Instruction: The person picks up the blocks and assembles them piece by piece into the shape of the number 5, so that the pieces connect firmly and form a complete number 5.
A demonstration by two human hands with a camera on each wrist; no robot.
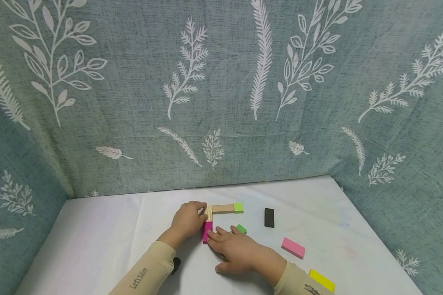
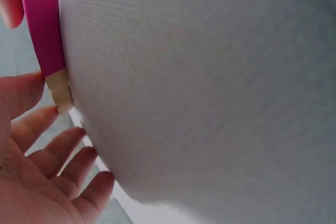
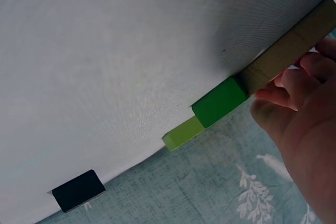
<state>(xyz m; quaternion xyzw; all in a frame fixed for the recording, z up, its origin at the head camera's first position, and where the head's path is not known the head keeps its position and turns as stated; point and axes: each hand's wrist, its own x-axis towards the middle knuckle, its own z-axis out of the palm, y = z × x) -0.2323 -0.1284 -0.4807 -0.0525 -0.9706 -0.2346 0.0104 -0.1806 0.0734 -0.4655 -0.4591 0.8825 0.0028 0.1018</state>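
Observation:
My left hand (image 1: 187, 219) pinches a cream wooden block (image 1: 209, 213) between thumb and index finger, its other fingers spread in the left wrist view. A magenta block (image 1: 207, 232) lies end to end with the cream one, on the near side. My right hand (image 1: 240, 250) lies palm down, fingers extended, its fingertips touching the magenta block's near end. From the cream block's far end a tan block (image 1: 223, 209) runs right to a light green block (image 1: 238, 208). A green block (image 1: 241, 229) sits just beyond my right fingers, partly hidden by them.
On the white tabletop (image 1: 107, 233), a black block (image 1: 269, 217), a pink block (image 1: 293, 248) and a yellow block (image 1: 321, 280) lie to the right. Something black (image 1: 175, 265) shows beside the left sleeve. Patterned blue-green cloth (image 1: 229, 155) encloses the back and sides.

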